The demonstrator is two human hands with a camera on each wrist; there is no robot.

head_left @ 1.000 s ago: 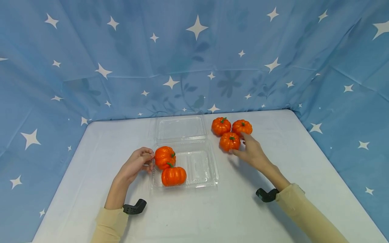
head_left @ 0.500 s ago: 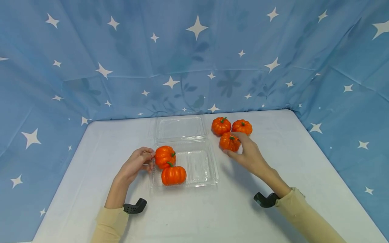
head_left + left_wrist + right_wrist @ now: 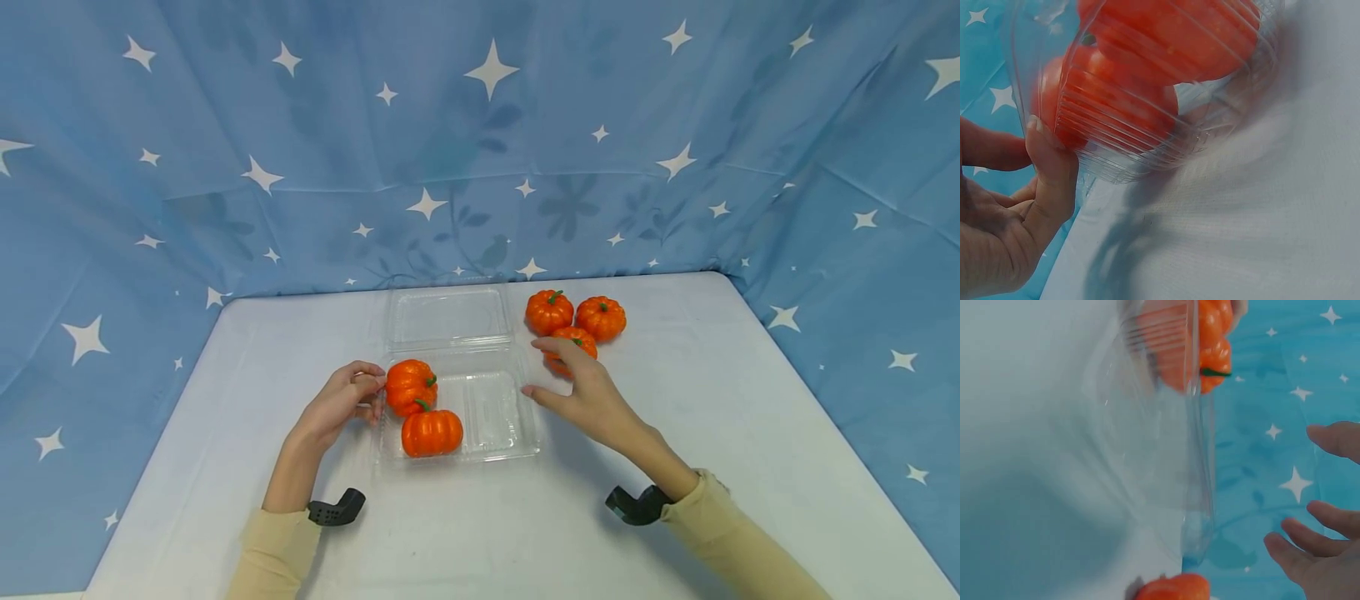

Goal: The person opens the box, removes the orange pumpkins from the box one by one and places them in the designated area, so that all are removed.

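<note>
A clear plastic clamshell container (image 3: 495,408) lies unfolded on the table, its lid (image 3: 450,318) at the back. Two small orange pumpkins sit in its left half: one pumpkin (image 3: 411,387) behind, another pumpkin (image 3: 432,433) in front, both seen through the ribbed wall in the left wrist view. My left hand (image 3: 1029,200) pinches the container's left rim between thumb and finger. Beside the right rim, my right hand (image 3: 592,402) is held with thumb and fingers spread and nothing between them. It partly hides the nearest loose pumpkin (image 3: 581,336).
Two more pumpkins stand at the back right: a left pumpkin (image 3: 549,312) and a right pumpkin (image 3: 602,318). A blue star-patterned curtain (image 3: 480,150) rises behind and beside the white table (image 3: 465,533). Each wrist carries a black camera mount.
My right hand has come away from the nearest loose pumpkin and moved left and toward me, to the container's right edge. My left hand has stayed at the left rim.
</note>
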